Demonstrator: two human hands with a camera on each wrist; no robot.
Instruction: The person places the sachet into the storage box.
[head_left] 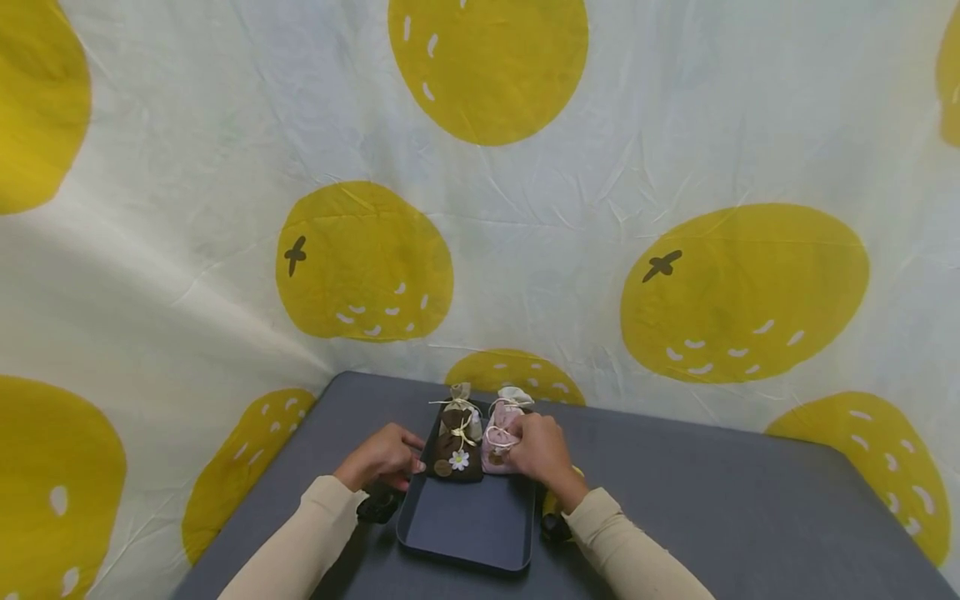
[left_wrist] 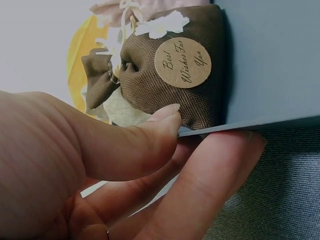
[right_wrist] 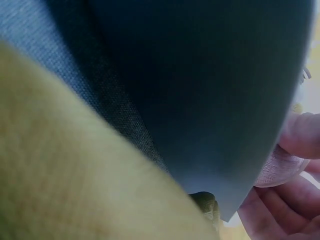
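A dark blue tray [head_left: 465,521] lies on the grey table, with a brown pouch [head_left: 457,454] and a pink pouch [head_left: 497,442] side by side at its far end. My left hand [head_left: 408,462] pinches the tray's left rim [left_wrist: 260,125] beside the brown pouch [left_wrist: 150,85], thumb on top and a finger underneath. The brown pouch carries a round tag reading "Best Wishes For You" [left_wrist: 182,62] and a white flower. My right hand [head_left: 517,437] grips the pink pouch [right_wrist: 272,172], with its fingers [right_wrist: 302,137] curled round it at the tray's far right corner.
The grey table [head_left: 735,508] stretches to the right and ends at a white cloth backdrop with large yellow fruit prints [head_left: 742,292]. A blurred yellow object [right_wrist: 75,175] sits just right of the tray, near my right wrist.
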